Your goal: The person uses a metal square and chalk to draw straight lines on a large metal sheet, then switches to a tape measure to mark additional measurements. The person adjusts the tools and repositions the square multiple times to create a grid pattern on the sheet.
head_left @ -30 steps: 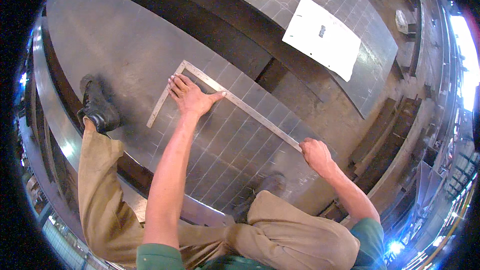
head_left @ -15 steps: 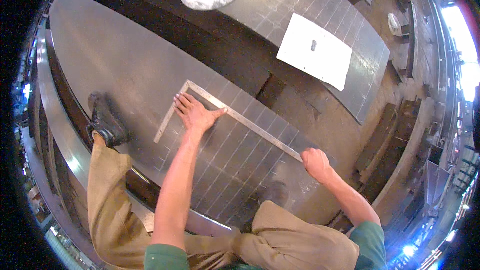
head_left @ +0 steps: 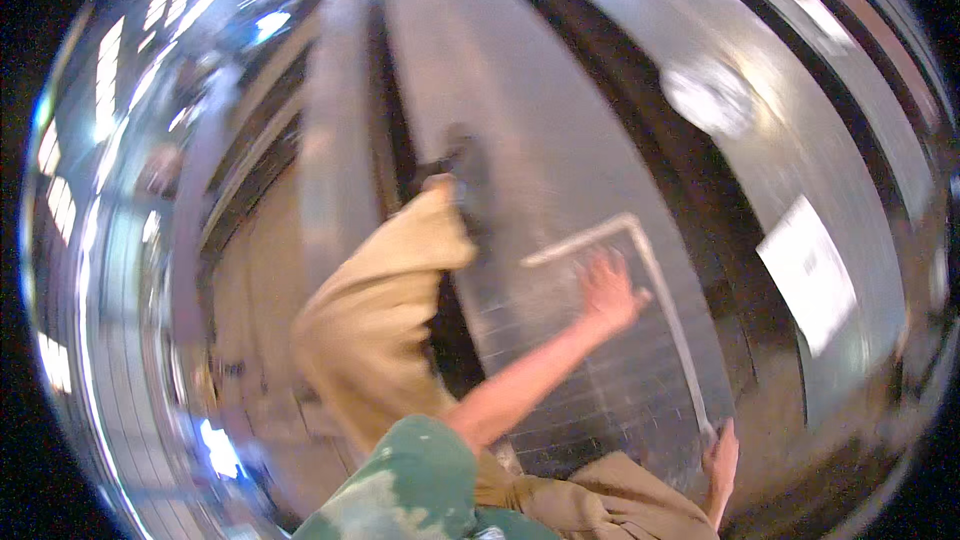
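A flat metal L-shaped square [head_left: 668, 300] lies on a dark steel plate [head_left: 500, 50] marked with a grid of pale lines. My left hand [head_left: 608, 290] is spread inside the angle of the square, fingers apart and near its short arm, holding nothing. At the free end of the long arm, my right hand [head_left: 722, 458] has its fingers closed round the tip of the square. Motion smears the picture, so fine finger contact is hard to see. A dark boot [head_left: 462, 175] rests on the plate beyond my bent left knee.
Across a dark gap, a second steel plate [head_left: 860, 190] carries a white sheet [head_left: 810, 275] and a pale, shiny round patch [head_left: 708, 97]. A long metal beam [head_left: 340, 120] runs left of my plate, with a brown floor [head_left: 265, 280] beyond it.
My view has swung left, turning the scene clockwise. My left hand has come off the square's corner and now lies inside its angle; my right hand stays at the far end.
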`<control>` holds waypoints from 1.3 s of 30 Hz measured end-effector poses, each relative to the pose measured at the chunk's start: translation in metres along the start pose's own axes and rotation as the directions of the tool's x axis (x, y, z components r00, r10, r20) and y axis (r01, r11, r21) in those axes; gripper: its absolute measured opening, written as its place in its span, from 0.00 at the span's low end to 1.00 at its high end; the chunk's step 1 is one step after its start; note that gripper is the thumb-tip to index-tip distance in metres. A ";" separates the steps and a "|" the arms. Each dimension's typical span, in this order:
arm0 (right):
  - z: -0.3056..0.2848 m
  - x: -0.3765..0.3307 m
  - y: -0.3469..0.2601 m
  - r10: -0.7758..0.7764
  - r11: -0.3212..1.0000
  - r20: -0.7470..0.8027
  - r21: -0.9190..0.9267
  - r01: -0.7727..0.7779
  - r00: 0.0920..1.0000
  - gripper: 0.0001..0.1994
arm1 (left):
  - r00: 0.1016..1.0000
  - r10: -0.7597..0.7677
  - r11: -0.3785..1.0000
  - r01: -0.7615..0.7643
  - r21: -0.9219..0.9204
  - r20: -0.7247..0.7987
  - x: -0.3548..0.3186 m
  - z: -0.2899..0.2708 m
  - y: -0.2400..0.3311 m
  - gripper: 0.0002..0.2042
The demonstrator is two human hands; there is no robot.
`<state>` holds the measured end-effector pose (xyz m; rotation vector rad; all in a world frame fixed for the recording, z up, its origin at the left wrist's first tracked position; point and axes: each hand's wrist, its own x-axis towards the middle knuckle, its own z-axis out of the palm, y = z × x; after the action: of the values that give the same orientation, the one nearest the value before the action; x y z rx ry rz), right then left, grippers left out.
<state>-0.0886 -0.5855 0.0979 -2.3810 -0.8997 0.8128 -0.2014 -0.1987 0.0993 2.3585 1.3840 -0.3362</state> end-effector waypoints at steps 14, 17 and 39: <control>-0.084 0.250 -0.155 -0.722 0.680 -0.024 -0.206 0.703 0.691 0.20 | 0.942 0.234 0.666 -0.337 -0.666 -0.242 -0.210 -0.091 0.052 0.24; -0.097 0.290 -0.164 -0.651 0.704 0.002 -0.370 0.606 0.759 0.19 | 0.860 0.401 0.664 -0.510 -0.547 -0.315 -0.269 -0.177 0.026 0.22; -0.111 0.138 -0.060 -0.235 0.839 0.036 -0.497 0.222 0.971 0.21 | 0.773 -0.593 0.801 0.537 -0.264 -0.226 -0.116 -0.123 -0.633 0.32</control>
<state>0.0438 -0.4707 0.1634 -2.6232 -1.5028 0.4901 -0.8094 0.0437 0.1254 1.8385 2.1730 0.0052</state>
